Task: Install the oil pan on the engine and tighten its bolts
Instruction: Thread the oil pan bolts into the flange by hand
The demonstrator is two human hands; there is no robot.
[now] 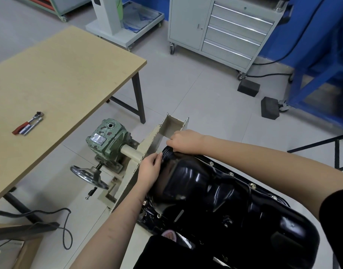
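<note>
A glossy black oil pan (215,193) lies on the engine, which is mounted on a beige stand (147,144). Several bolts (251,185) sit along its right flange, and a few show on the left flange (159,216). My left hand (149,171) holds the pan's far left corner, fingers curled over its edge. At the far end of the pan, my right hand (183,141) grips the rim from above. A ratchet wrench with a red handle (27,123) lies on the wooden table (60,74) at the left.
A green gearbox (106,136) with a handwheel (89,176) drives the stand. A black cable (65,230) trails on the floor. A grey drawer cabinet (225,30) and two black blocks (269,107) stand beyond, with a blue frame (322,74) at the right.
</note>
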